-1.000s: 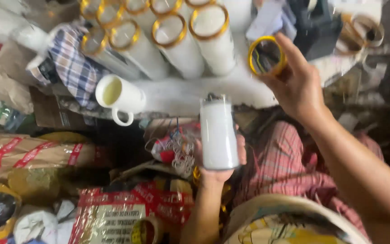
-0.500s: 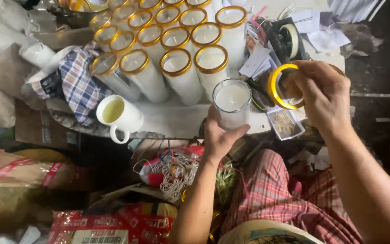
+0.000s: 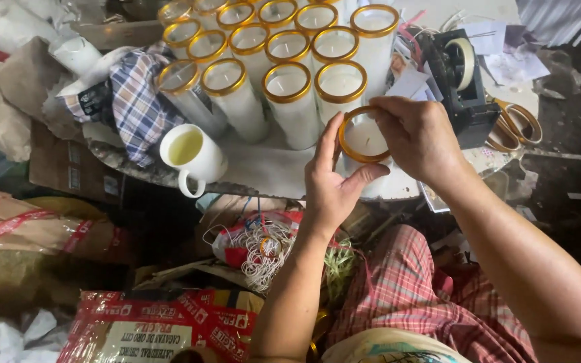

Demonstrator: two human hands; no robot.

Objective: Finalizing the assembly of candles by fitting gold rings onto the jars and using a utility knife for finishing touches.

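Change since earlier frame: since half a second ago, the candle glass [image 3: 366,144] is being brought down to the front edge of the table [image 3: 263,171], and the gold ring [image 3: 364,134] is now being laid over its mouth instead of being held apart at the right.
Left hand: the left hand [image 3: 331,181] is being curled around the side of the candle glass, thumb and fingers closed on it, so the glass is being steadied.
Right hand: the right hand [image 3: 419,138] is being closed on the gold ring, which is being pinched at its right side by the fingertips.
Place of the thing: the candle glass is being kept at the front edge of the table, just beside the front row of finished candles [image 3: 290,87], each one being already capped with a gold rim.
Around it: a white mug [image 3: 193,154] with yellow liquid is being left near the front left edge; a checked cloth [image 3: 139,101] is lying at the left; a tape dispenser [image 3: 462,84] and scissors [image 3: 516,124] are lying toward the right edge.
Step in hand: as it is judged, the ring is being fitted on the rim of the glass.
Next move: even pressure all around the rim is probably being called for, with the glass being held upright.
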